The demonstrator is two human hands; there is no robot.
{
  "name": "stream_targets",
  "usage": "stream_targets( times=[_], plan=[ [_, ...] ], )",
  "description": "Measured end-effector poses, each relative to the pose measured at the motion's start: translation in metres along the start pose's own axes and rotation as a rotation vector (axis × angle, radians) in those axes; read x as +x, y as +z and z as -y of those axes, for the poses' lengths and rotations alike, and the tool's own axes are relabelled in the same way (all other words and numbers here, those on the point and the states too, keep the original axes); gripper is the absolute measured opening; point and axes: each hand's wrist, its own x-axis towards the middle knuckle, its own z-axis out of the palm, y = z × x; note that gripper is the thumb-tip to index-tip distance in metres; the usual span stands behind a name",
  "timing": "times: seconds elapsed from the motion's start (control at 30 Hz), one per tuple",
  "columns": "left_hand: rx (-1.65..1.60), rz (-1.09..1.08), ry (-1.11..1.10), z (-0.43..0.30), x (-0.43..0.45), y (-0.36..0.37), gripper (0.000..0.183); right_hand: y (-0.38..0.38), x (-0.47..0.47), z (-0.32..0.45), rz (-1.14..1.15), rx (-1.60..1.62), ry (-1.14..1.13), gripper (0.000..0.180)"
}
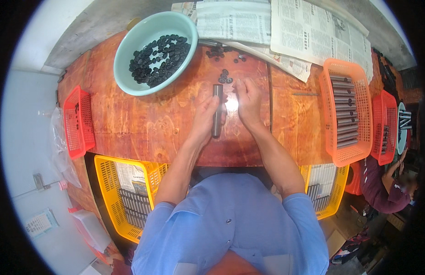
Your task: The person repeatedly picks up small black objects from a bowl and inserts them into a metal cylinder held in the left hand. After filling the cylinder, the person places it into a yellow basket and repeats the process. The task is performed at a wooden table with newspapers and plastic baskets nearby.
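My left hand point(208, 111) grips a dark grey metal tube point(217, 113), which stands roughly upright in the view, its far end near a few small black caps point(225, 77) on the wooden table point(147, 127). Just right of the tube is my right hand point(247, 98), fingers bent and thumb near the fingertips; whether a small piece sits between them cannot be made out. A light green plastic basin point(119, 68) with many black caps in it stands beyond my left hand. More loose black caps point(217, 51) lie farther back, by the newspapers.
Newspaper sheets point(298, 31) cover the back right. An orange basket point(331, 137) of metal tubes stands right, with a red basket point(377, 137) beside it. Another red basket point(78, 120) is far left. Yellow crates point(109, 182) with tubes sit below the table edge. A co-worker's sleeve point(374, 189) shows right.
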Motion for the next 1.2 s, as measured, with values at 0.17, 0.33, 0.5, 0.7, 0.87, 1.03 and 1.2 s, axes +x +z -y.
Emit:
stream_targets(
  times=[0.17, 0.33, 0.5, 0.7, 0.87, 1.03, 1.2],
  plan=[
    [-0.13, 0.002, 0.078, 0.002, 0.004, 0.0, 0.036, 0.002, -0.011, -0.006, 0.033, 0.175, 0.146, 0.017],
    [-0.062, -0.049, 0.22, 0.009, 0.004, 0.0, 0.036, 0.0, -0.026, 0.037, 0.133, 0.117, 0.029, 0.019],
    [-0.085, -0.058, 0.267, 0.016, 0.004, -0.003, 0.035, -0.001, -0.028, 0.032, 0.179, 0.284, 0.25, 0.02],
    [-0.193, -0.048, 0.138, 0.016, 0.007, -0.015, 0.031, -0.018, -0.021, 0.043, 0.151, -0.11, -0.062, 0.016],
    [-0.217, 0.031, 0.064, 0.006, 0.003, -0.019, 0.034, -0.043, -0.006, 0.015, 0.386, -0.702, -0.577, 0.016],
    [-0.241, 0.069, 0.047, 0.007, 0.006, -0.02, 0.033, -0.046, -0.005, 0.013, 0.334, -0.613, -0.516, 0.018],
    [-0.239, 0.084, 0.01, 0.006, 0.008, -0.022, 0.035, -0.044, -0.008, 0.016, 0.245, -0.67, -0.281, 0.026]
  ],
)
